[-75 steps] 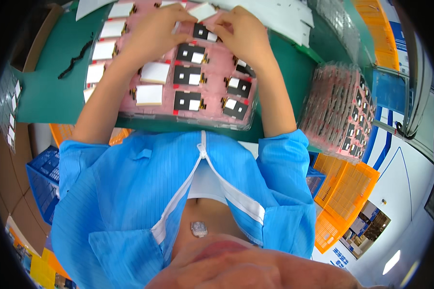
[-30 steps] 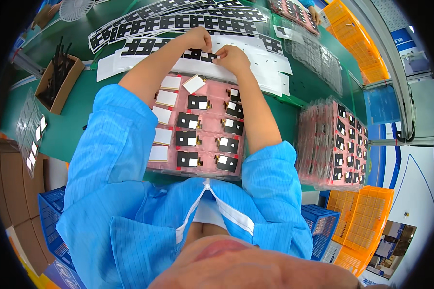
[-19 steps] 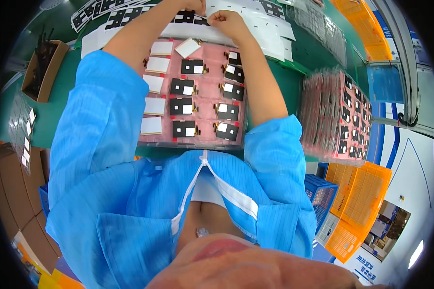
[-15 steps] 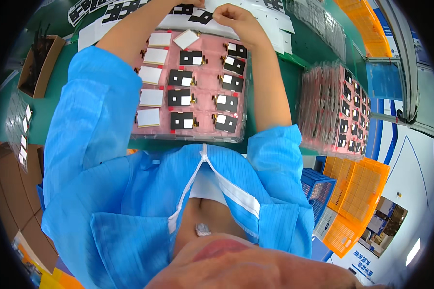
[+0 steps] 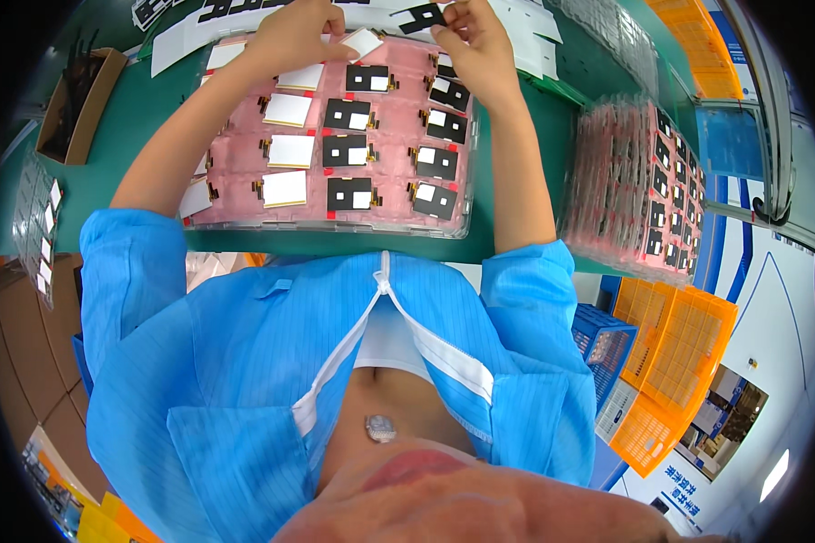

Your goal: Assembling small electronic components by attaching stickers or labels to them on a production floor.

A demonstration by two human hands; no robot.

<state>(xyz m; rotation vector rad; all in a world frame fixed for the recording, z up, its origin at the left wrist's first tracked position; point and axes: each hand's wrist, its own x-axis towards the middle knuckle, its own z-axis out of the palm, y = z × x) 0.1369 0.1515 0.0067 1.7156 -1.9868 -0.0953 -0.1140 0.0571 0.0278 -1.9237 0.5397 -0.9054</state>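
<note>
My right hand [image 5: 476,52] pinches a black die-cut sticker [image 5: 418,18] with square cut-outs by its right end, above the tray's far edge. My left hand [image 5: 301,38] is at the far side of the pink tray [image 5: 235,214], thumb and index finger apart. Its thumb tip is at the left edge of a small white display panel [image 5: 362,43], which lies askew; whether they touch I cannot tell. Rows of similar panels fill the tray, some showing plain white faces [image 5: 284,188], others covered by black stickers [image 5: 349,194] with a white square showing.
White sticker sheets [image 5: 183,45] lie beyond the tray. A stack of loaded clear trays [image 5: 607,190] stands at the right, with empty-looking clear trays [image 5: 611,41] behind. At the left sit a cardboard box [image 5: 95,109] of dark strips and another clear tray [image 5: 34,235].
My right hand has lifted the black sticker off the sheet and brought it rightward. My left hand has come back toward the askew white panel. The tray shows more of its left side.
</note>
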